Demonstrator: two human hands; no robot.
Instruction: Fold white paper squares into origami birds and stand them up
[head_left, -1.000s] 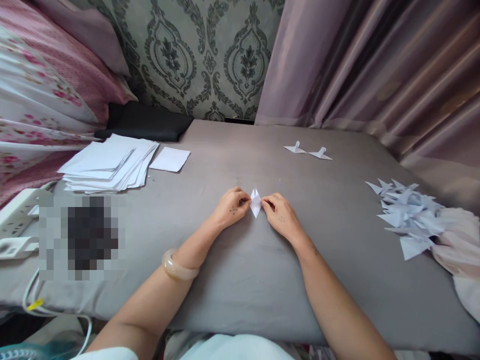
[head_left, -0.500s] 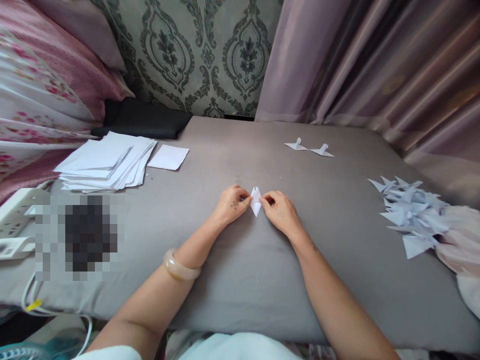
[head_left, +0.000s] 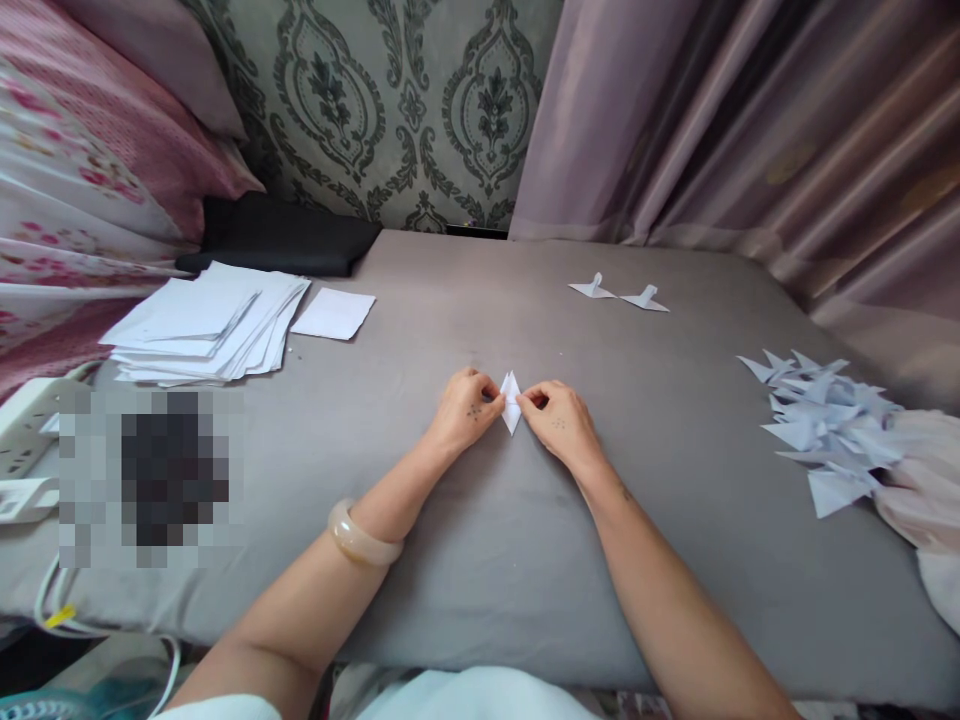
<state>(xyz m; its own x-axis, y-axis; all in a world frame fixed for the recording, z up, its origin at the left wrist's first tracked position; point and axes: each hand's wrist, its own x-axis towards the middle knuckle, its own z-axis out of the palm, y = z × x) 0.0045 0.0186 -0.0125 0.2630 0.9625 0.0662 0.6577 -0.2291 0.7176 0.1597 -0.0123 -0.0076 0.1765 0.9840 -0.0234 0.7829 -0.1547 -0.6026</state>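
Note:
A small white folded paper (head_left: 512,415), shaped like a narrow diamond, is held just above or on the grey cloth at the middle of the view; I cannot tell which. My left hand (head_left: 469,408) pinches its left edge between thumb and fingers. On the opposite edge, my right hand (head_left: 561,418) pinches it the same way. The paper's upper end comes to a point, and its lower point faces me. Fingertips hide parts of both sides.
Stacked white paper (head_left: 180,325) lies at left, with a single square sheet (head_left: 335,313) beside it. Two folded paper birds (head_left: 592,288) sit at the back right. A heap of folded paper birds (head_left: 832,415) is at far right. A power strip (head_left: 30,425) lies at the left edge.
The tips at the paper's upper end, spread apart before, now sit closer together in one point. Both hands keep their pinch and have barely moved.

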